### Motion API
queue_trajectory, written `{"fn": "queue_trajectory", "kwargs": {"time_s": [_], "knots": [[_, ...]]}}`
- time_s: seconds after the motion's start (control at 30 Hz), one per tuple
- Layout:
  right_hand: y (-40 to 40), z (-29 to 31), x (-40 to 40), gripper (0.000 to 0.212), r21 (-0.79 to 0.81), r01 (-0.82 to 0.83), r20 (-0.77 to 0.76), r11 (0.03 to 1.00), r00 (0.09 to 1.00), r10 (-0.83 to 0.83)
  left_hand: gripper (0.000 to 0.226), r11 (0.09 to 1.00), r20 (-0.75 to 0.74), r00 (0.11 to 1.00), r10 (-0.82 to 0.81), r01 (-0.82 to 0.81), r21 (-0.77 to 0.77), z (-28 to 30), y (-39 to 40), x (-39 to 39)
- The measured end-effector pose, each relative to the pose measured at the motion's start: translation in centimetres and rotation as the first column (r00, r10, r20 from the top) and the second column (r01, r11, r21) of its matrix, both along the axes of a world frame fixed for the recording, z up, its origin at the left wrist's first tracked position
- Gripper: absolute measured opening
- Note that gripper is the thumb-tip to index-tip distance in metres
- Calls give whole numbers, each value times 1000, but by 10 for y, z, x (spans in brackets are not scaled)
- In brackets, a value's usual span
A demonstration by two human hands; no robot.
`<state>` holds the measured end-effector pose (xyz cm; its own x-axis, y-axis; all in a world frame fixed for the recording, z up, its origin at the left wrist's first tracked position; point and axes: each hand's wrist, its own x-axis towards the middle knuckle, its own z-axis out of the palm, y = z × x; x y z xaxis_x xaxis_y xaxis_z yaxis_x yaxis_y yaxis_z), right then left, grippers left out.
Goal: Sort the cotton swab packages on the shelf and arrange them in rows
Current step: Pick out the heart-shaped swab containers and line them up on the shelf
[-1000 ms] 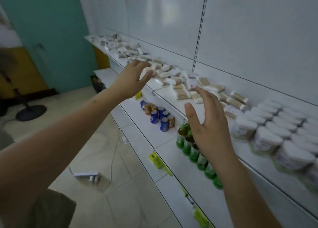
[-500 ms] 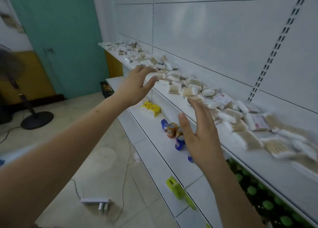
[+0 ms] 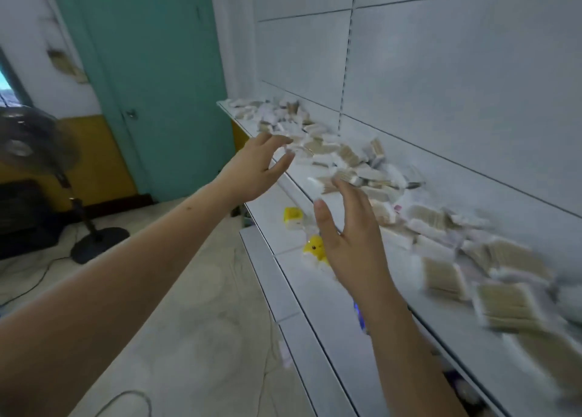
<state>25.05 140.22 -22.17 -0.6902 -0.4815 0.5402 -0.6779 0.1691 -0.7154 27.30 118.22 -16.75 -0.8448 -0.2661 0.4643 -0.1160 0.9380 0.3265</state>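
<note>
Both your hands are raised in front of the shelf (image 3: 315, 202), palms turned toward each other, and neither holds anything. Your left hand (image 3: 255, 172) is out ahead, its fingers (image 3: 277, 141) straight and slightly spread, thumb apart from them; the fingertips lie at the shelf's front edge, right by the nearest of the cotton swab packages (image 3: 346, 161), though the blur keeps you from telling whether they touch. Your right hand (image 3: 352, 240) is nearer to you, its fingers (image 3: 349, 193) straight and loosely together, thumb pointing up; the fingertips overlap a package at the front of the heap, and contact there cannot be judged either.

The packages lie in a loose, unsorted heap along the top shelf, running from well beyond your left fingers, past the gap between the two hands, and on to the right of your right fingers, where they smear with motion blur. Most show tan sticks with white ends inside clear wrap; they lie at all angles, some overlapping.

Below your right fingers, on the lower shelf (image 3: 283, 224), sit two small yellow items (image 3: 293, 218), one partly hidden behind your right palm. Left of your left fingers and well apart stands a teal door (image 3: 151, 79), and far to the left a standing fan (image 3: 34, 142) rests on the floor (image 3: 195, 306)
</note>
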Motion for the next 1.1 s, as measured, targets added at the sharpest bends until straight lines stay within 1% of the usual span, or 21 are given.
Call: {"fn": "queue_trajectory", "kwargs": {"time_s": [0.17, 0.3, 0.4, 0.53, 0.6, 0.67, 0.8, 0.93, 1.0, 1.1], "knots": [[-130, 24, -65, 58, 15, -98, -18, 995, 995, 98, 48, 991, -5, 992, 127, -127, 36, 23, -128, -42], [-224, 17, -104, 58, 41, -155, -15, 987, 988, 155, 47, 983, -29, 983, 183, -182, 38, 26, -222, -64], [-293, 8, -132, 57, 39, -163, -33, 986, 986, 164, 47, 978, -31, 979, 203, -201, 62, 14, -290, -92], [-383, -3, -177, 60, 39, -125, -65, 991, 990, 128, 49, 987, 18, 988, 156, -156, 34, 1, -383, -147], [-435, -4, -204, 58, 32, -94, -67, 995, 993, 96, 50, 992, 14, 992, 122, -122, 20, 0, -435, -176], [-492, 1, -230, 56, 35, -62, -59, 998, 996, 64, 51, 993, 12, 994, 112, -113, 33, 2, -490, -202], [-589, 16, -271, 64, 61, -16, -68, 998, 997, 20, 53, 996, 37, 996, 84, -85, 31, 14, -592, -246], [-656, 17, -314, 60, 91, 45, -66, 995, 997, -39, 53, 996, 45, 998, 50, -54, 77, 16, -675, -300], [-684, 13, -335, 59, 104, 72, -51, 992, 996, -67, 53, 997, 58, 998, 19, -23, 72, 11, -706, -327], [-726, 8, -371, 64, 124, 118, -37, 985, 993, -114, 52, 998, 55, 998, -22, 19, 54, 3, -751, -371]]}}
